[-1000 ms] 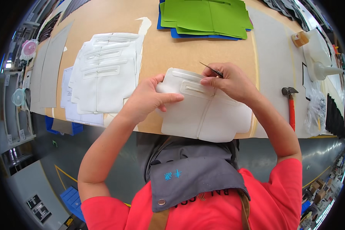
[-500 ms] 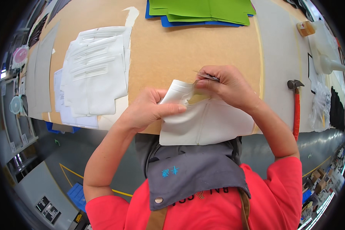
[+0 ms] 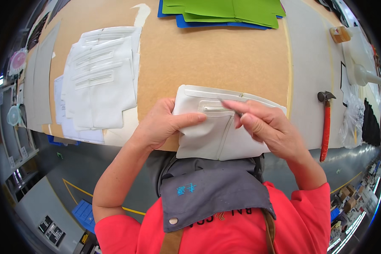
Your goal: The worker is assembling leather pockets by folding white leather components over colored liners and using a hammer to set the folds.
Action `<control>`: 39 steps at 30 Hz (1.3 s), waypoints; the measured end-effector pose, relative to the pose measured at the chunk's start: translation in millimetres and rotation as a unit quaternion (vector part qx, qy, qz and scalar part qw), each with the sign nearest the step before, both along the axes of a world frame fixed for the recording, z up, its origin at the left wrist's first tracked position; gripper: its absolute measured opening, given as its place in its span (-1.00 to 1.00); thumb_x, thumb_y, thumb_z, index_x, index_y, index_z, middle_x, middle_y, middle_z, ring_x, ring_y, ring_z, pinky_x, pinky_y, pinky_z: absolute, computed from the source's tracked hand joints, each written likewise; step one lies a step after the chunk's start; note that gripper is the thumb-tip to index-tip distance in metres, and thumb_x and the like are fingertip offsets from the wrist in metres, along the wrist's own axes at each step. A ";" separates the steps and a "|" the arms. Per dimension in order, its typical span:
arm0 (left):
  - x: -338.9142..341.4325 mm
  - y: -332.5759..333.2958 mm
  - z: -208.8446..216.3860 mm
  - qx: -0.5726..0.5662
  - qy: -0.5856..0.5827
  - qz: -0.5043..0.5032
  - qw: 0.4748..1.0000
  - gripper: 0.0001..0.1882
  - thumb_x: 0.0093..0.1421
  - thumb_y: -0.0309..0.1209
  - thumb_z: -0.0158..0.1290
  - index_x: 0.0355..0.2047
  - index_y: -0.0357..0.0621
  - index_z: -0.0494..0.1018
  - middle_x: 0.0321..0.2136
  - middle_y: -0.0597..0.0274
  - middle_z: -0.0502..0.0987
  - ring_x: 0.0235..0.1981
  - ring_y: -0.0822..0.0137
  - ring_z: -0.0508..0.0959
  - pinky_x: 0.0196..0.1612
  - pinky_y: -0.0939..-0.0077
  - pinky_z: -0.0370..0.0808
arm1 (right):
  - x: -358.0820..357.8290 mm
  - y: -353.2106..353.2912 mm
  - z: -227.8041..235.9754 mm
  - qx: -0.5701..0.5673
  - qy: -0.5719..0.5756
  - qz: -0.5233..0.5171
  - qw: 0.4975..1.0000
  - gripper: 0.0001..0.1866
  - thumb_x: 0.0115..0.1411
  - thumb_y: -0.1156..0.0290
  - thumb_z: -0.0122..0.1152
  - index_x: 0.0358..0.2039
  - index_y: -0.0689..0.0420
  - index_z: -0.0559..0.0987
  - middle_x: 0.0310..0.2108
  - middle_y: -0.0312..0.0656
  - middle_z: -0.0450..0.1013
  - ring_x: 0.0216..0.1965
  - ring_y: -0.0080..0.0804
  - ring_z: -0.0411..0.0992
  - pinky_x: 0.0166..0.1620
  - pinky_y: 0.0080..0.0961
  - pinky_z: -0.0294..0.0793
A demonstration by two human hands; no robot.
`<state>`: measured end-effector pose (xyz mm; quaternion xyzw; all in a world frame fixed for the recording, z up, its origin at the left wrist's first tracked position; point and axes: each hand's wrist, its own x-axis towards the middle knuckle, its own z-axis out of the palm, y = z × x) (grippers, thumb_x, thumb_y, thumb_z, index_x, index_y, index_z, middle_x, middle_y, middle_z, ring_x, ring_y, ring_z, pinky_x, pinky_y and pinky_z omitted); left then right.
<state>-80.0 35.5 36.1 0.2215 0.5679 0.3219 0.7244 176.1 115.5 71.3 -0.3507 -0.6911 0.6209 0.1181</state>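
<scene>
A white leather-like panel (image 3: 199, 135) with a zippered slot (image 3: 218, 109) and a vertical seam lies over the table's near edge and hangs toward my lap. My left hand (image 3: 167, 122) grips its left edge, thumb on top and fingers behind. Over the right end of the slot is my right hand (image 3: 264, 125), closed around a small dark metal tool (image 3: 238, 113). Most of that tool is hidden in the fingers, so its exact kind cannot be made out. The index finger points left along the slot and is slightly blurred.
To the left lies a stack of similar white zippered panels (image 3: 103, 95). Green sheets (image 3: 224, 9) over blue ones (image 3: 194, 22) are at the far side. On the right are a red-handled hammer (image 3: 326, 122), a clear plastic bag (image 3: 353, 125) and an amber jar (image 3: 340, 34).
The panel, earlier bunched with its opening gaping, now lies flatter with the zippered slot showing. My right hand has moved down and right from the panel's top edge. My left hand keeps its grip.
</scene>
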 end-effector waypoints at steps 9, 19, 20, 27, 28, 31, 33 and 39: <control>4.7 3.1 5.3 -0.024 -0.017 0.012 0.999 -0.62 0.17 -0.43 0.35 -0.03 -0.31 0.58 -0.17 0.14 0.68 -0.19 0.39 0.68 -0.22 0.51 0.64 | 1.2 -28.6 -9.9 -0.347 0.014 -0.133 0.928 -0.65 0.44 0.20 0.17 0.02 0.23 0.60 -0.23 -0.31 0.55 -0.12 -0.62 0.44 0.08 -0.57 0.37; 6.4 1.9 8.1 -0.022 -0.021 0.006 1.000 -0.60 0.15 -0.42 0.38 -0.03 -0.28 0.59 -0.17 0.16 0.68 -0.19 0.42 0.67 -0.22 0.54 0.63 | -0.4 -33.1 -18.3 -0.315 -0.008 -0.157 0.936 -0.73 0.45 0.22 0.15 -0.06 0.14 0.63 -0.39 -0.39 0.53 -0.63 -0.88 0.02 -0.59 -0.79 -0.05; 6.4 1.9 7.8 -0.019 -0.017 0.004 1.000 -0.60 0.15 -0.42 0.38 -0.02 -0.29 0.59 -0.17 0.16 0.68 -0.19 0.42 0.67 -0.21 0.54 0.63 | -0.7 -33.3 -18.2 -0.310 -0.017 -0.159 0.937 -0.73 0.45 0.23 0.14 -0.06 0.14 0.63 -0.40 -0.40 0.53 -0.63 -0.88 0.02 -0.59 -0.79 -0.05; 6.6 1.1 11.9 -0.012 0.003 0.003 1.000 -0.60 0.14 -0.43 0.38 -0.02 -0.26 0.60 -0.16 0.17 0.68 -0.19 0.43 0.66 -0.21 0.53 0.63 | -5.0 -29.5 -13.7 -0.308 -0.030 -0.147 0.939 -0.73 0.45 0.23 0.15 -0.09 0.16 0.64 -0.40 -0.40 0.52 -0.63 -0.88 0.03 -0.59 -0.79 -0.05; 6.0 1.0 11.9 -0.013 0.003 0.003 1.000 -0.60 0.14 -0.43 0.38 -0.02 -0.26 0.60 -0.16 0.17 0.68 -0.19 0.43 0.66 -0.21 0.53 0.63 | -5.3 -29.1 -14.2 -0.308 -0.026 -0.145 0.940 -0.73 0.45 0.23 0.14 -0.09 0.17 0.64 -0.40 -0.40 0.52 -0.63 -0.88 0.03 -0.59 -0.79 -0.05; 3.5 1.8 12.1 -0.019 0.011 -0.007 1.000 -0.61 0.14 -0.44 0.37 -0.02 -0.26 0.60 -0.17 0.18 0.68 -0.19 0.43 0.67 -0.20 0.52 0.63 | -7.2 -27.9 -13.1 -0.313 -0.022 -0.142 0.939 -0.72 0.45 0.22 0.14 -0.09 0.17 0.63 -0.40 -0.40 0.52 -0.63 -0.88 0.03 -0.59 -0.79 -0.05; 3.4 2.3 14.7 -0.021 0.011 -0.021 0.999 -0.63 0.15 -0.42 0.37 -0.07 -0.34 0.61 -0.17 0.19 0.68 -0.18 0.45 0.63 -0.10 0.49 0.55 | -8.3 -26.9 -12.0 -0.320 -0.022 -0.140 0.937 -0.72 0.45 0.22 0.14 -0.08 0.17 0.63 -0.40 -0.40 0.52 -0.63 -0.88 0.03 -0.59 -0.79 -0.06; 7.8 0.1 12.9 -0.022 0.005 -0.010 1.000 -0.62 0.14 -0.41 0.36 -0.07 -0.34 0.61 -0.18 0.19 0.68 -0.20 0.43 0.63 -0.12 0.49 0.56 | -7.4 -26.5 -15.2 -0.313 -0.009 -0.133 0.940 -0.72 0.45 0.22 0.15 -0.09 0.16 0.64 -0.40 -0.40 0.52 -0.63 -0.89 0.02 -0.59 -0.79 -0.07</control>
